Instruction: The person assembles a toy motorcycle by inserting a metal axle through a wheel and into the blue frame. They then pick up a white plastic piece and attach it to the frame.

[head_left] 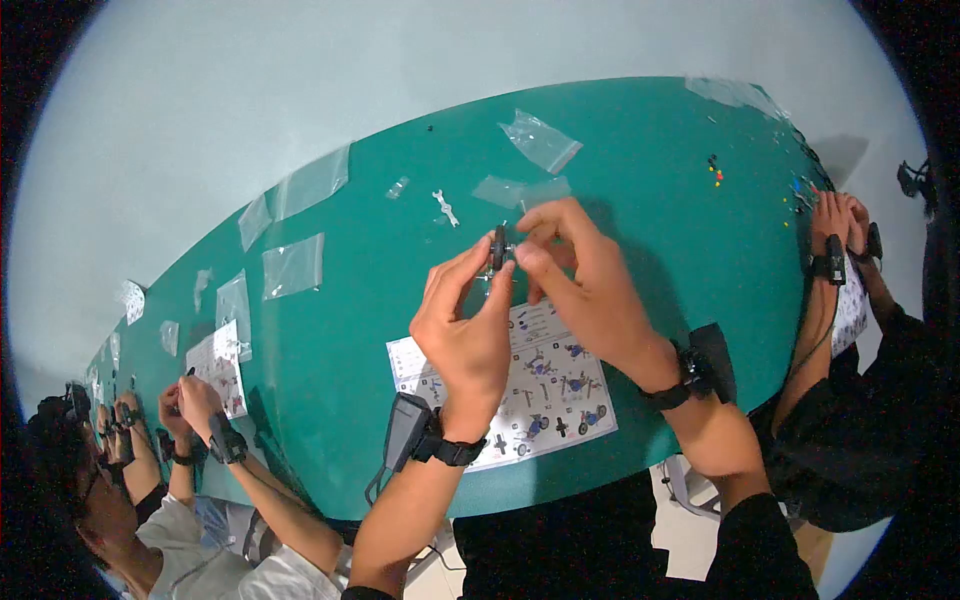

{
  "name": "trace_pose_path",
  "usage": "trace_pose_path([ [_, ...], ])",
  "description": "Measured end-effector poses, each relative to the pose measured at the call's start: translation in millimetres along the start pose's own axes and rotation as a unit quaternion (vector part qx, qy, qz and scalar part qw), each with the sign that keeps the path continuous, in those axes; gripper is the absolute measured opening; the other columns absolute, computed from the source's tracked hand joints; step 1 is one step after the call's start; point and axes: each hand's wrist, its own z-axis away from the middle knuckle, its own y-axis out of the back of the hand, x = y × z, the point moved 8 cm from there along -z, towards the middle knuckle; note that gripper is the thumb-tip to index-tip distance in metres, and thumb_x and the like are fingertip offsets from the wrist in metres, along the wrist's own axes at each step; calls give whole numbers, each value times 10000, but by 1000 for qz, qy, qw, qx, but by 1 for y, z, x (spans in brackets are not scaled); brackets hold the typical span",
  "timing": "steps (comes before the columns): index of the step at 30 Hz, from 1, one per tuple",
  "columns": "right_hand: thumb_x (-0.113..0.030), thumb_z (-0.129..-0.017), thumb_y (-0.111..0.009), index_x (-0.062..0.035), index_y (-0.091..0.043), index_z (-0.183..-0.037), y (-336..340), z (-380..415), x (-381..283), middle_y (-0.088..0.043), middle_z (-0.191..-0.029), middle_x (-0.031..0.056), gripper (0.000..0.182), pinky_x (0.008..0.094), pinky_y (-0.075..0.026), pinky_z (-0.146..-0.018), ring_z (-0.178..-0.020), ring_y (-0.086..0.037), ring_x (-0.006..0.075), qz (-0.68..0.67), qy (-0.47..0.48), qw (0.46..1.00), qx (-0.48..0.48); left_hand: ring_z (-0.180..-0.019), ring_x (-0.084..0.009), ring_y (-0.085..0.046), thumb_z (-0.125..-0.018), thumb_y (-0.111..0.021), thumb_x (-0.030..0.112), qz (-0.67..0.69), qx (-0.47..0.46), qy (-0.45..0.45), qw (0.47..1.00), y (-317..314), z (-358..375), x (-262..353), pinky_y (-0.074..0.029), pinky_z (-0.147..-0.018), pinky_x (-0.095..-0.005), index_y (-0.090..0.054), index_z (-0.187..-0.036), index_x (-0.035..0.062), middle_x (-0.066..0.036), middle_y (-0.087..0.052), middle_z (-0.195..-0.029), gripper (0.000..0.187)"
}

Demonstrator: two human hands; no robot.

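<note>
Between the fingers of my left hand (463,305) is a small black part (499,248) with thin metal pieces at its sides. My left thumb and fingers pinch it from below and the left. My right hand (585,270) is closed at the part's right side, thumb and index finger on a small metal piece that is too small to make out. Below both hands, a printed instruction sheet (560,385) with pictures of a small blue vehicle lies on the green table (380,270).
A silver wrench (445,208) and clear plastic bags (541,141) lie beyond my hands. Small coloured pieces (716,172) are at the right. One person's hands (838,220) work at the right edge; at the left, another person's hands (190,402) are above a sheet.
</note>
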Motion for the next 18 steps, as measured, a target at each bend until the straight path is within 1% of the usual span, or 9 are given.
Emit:
trace_pose_path([
  [2,-126,-1018,-667,-9,-637,-1035,-2,1,-2,-669,-831,97,122,337,-553,-607,-693,-700,201,47,39,998,-22,-1106,-189,-707,-881,-779,-101,35,1,40,999,0,0,-5,-581,-983,-316,-739,-1221,-24,-135,-742,-1190,351],
  [3,-83,-991,-690,-4,-643,-1059,-3,0,-1,-681,-869,114,114,351,-564,-631,-727,-718,224,71,60,995,-33,-1091,-199,-715,-867,-786,-104,46,2,37,998,-1,0,-5,-587,-959,-315,-744,-1212,-21,-147,-747,-1178,357],
  [6,-75,-983,-686,-7,-648,-1064,1,6,-16,-685,-921,149,112,386,-553,-647,-790,-716,314,206,207,956,2,-1053,-222,-733,-833,-799,-117,73,8,41,996,-1,2,-6,-598,-911,-315,-757,-1191,-13,-168,-761,-1149,375],
  [8,-69,-976,-687,-7,-640,-1035,-1,8,-21,-666,-902,162,97,415,-539,-656,-806,-694,361,225,212,951,1,-1036,-226,-739,-819,-798,-132,90,13,53,994,-1,3,-1,-597,-906,-321,-761,-1183,-6,-159,-769,-1139,387],
  [9,-65,-973,-688,-7,-637,-1021,-2,9,-24,-656,-892,168,91,430,-532,-660,-814,-682,385,234,216,948,1,-1029,-228,-741,-811,-799,-138,68,13,22,997,-1,3,3,-596,-901,-324,-763,-1178,-3,-155,-774,-1133,392],
  [11,-93,-1005,-654,-5,-618,-980,-3,8,-24,-635,-852,179,97,436,-513,-642,-785,-662,398,241,202,949,3,-1016,-233,-745,-795,-801,-148,26,13,-38,999,-2,6,9,-594,-892,-330,-767,-1166,4,-146,-782,-1122,403],
  [12,-106,-1021,-637,-5,-609,-960,-4,9,-22,-625,-833,185,121,439,-504,-634,-771,-652,405,245,192,950,3,-1011,-235,-746,-789,-801,-152,23,8,-48,999,-3,6,12,-593,-889,-332,-768,-1160,7,-144,-784,-1118,405],
  [15,-177,-1080,-558,-3,-579,-937,0,3,6,-579,-778,201,226,429,-472,-600,-696,-612,400,160,24,987,-13,-997,-239,-748,-776,-804,-157,13,-6,-72,997,-4,6,18,-590,-874,-336,-770,-1150,11,-138,-789,-1108,412],
  [18,-238,-1110,-514,0,-570,-942,5,-3,22,-579,-741,184,296,401,-451,-568,-629,-601,318,124,-24,991,-40,-998,-234,-748,-778,-806,-156,18,-21,-62,998,-8,7,16,-596,-865,-331,-764,-1160,6,-140,-784,-1105,417],
])
